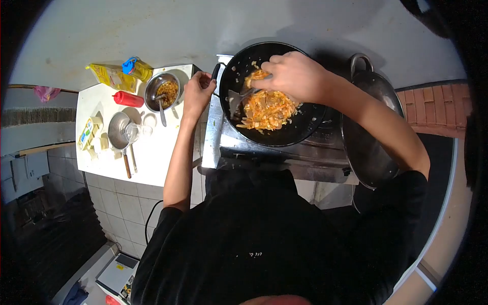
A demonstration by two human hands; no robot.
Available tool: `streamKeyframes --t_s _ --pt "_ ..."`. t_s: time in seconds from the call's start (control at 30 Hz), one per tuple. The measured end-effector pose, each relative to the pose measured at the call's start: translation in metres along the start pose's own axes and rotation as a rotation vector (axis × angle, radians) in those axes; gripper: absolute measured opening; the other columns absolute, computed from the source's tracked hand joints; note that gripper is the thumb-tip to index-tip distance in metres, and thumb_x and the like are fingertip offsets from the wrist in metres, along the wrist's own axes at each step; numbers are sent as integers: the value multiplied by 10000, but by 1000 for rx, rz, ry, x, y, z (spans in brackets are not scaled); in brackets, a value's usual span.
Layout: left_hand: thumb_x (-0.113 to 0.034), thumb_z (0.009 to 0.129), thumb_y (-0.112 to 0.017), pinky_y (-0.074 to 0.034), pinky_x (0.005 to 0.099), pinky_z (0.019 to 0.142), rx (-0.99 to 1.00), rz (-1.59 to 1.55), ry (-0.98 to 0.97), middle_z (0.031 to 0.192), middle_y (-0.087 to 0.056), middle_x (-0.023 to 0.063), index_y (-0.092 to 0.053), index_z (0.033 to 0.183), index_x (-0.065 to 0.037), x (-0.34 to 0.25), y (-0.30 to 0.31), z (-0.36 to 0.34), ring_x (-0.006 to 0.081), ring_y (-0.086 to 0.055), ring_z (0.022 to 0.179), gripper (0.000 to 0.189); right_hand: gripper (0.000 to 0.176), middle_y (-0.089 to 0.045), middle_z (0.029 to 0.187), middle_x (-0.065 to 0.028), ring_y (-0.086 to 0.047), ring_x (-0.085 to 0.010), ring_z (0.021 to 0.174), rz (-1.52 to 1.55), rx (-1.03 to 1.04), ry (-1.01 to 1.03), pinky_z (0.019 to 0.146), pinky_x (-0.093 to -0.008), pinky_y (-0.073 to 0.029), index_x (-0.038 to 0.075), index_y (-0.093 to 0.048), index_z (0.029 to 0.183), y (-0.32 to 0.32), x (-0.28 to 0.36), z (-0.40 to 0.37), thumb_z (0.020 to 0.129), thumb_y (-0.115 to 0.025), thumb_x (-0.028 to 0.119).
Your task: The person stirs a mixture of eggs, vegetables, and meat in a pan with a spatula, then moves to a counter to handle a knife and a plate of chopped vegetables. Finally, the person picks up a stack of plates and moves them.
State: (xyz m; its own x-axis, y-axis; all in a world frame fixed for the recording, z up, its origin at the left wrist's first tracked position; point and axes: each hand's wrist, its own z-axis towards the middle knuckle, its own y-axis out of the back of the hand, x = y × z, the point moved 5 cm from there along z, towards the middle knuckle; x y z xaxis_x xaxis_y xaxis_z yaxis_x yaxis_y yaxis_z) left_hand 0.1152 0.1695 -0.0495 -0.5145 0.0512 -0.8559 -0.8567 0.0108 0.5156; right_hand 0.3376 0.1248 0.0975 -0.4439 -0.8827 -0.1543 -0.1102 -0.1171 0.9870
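A black wok (pixel 305 119) sits on the steel stove (pixel 213 137) and holds shredded orange and pale food (pixel 269 111). Above the wok, my right hand (pixel 287 76) is closed round the handle of a metal spatula (pixel 235 103), whose blade rests in the wok at the left of the food. My left hand (pixel 199 91) is at the wok's left side, with its fingers curled next to the black side handle (pixel 215 72). Thumb and fingers seem to meet near that handle, but whether they grip it is unclear.
Left of the stove, a white table (pixel 152 168) bears a steel bowl (pixel 173 105) of food with a spoon, a red bottle (pixel 128 99), an oil bottle (pixel 140 69), a yellow packet (pixel 111 76) and a saucepan (pixel 118 131). A large dark pan (pixel 368 147) stands right of the wok.
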Motion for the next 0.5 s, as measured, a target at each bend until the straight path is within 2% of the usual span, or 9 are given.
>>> streamKeyframes --t_s 0.07,0.13,0.2,0.27,0.3,0.33,0.4,0.43,0.5 --pt "-122 845 -697 -516 277 703 10 -5 9 809 -701 90 -652 970 27 4 -1 0 130 -655 719 200 283 -655 960 -92 -657 -257 910 -5 -18 22 735 -367 -544 163 -674 1089 -2 4 -5 817 -604 125" --pt "-125 859 -699 -511 270 706 16 -17 11 822 -700 80 -653 984 23 3 -1 2 119 -653 736 199 387 -623 947 -64 -620 -222 898 14 -31 60 696 -358 -518 201 -683 1123 -5 4 -17 748 -646 108" --pt "-114 830 -692 -519 291 692 18 -24 22 789 -698 103 -649 944 33 2 0 1 140 -650 695 190 321 -618 893 -64 -620 -227 833 41 -57 79 674 -366 -506 178 -697 1067 0 4 -29 755 -640 129" --pt "-112 828 -696 -517 293 691 4 -34 8 784 -696 102 -647 946 34 4 -1 0 144 -650 696 195 240 -641 827 -96 -658 -259 756 103 -12 -75 637 -383 -533 157 -678 1011 7 -5 -34 795 -603 83" --pt "-112 826 -698 -516 295 691 -4 -47 8 781 -694 103 -646 949 34 2 -1 0 148 -650 695 197 161 -634 769 -119 -650 -297 678 149 -43 -133 591 -424 -518 124 -669 972 8 -14 -36 824 -610 100" --pt "-111 825 -700 -516 296 691 -10 -58 6 778 -693 104 -645 952 34 1 0 -1 153 -651 693 200 161 -634 769 -119 -650 -297 678 149 -44 -131 591 -424 -518 124 -669 972 10 -20 -35 824 -610 100" --pt "-110 825 -701 -516 298 692 -4 -45 9 777 -692 106 -644 952 33 2 -1 -1 156 -651 693 199 155 -589 720 -122 -611 -325 721 184 29 -389 631 -445 -490 111 -672 1003 15 -44 -38 925 -582 210" --pt "-108 824 -701 -516 299 692 2 -33 14 776 -691 109 -644 952 32 2 0 0 160 -652 692 198 175 -611 722 -160 -624 -357 725 132 -40 -451 643 -464 -496 88 -670 984 13 -52 -39 929 -583 230" --pt "-106 826 -699 -516 300 694 5 -28 1 777 -691 111 -643 949 31 -1 1 0 161 -654 695 193 172 -624 729 -165 -634 -363 719 75 -42 -512 651 -467 -501 84 -676 973 9 -65 -35 927 -586 223"
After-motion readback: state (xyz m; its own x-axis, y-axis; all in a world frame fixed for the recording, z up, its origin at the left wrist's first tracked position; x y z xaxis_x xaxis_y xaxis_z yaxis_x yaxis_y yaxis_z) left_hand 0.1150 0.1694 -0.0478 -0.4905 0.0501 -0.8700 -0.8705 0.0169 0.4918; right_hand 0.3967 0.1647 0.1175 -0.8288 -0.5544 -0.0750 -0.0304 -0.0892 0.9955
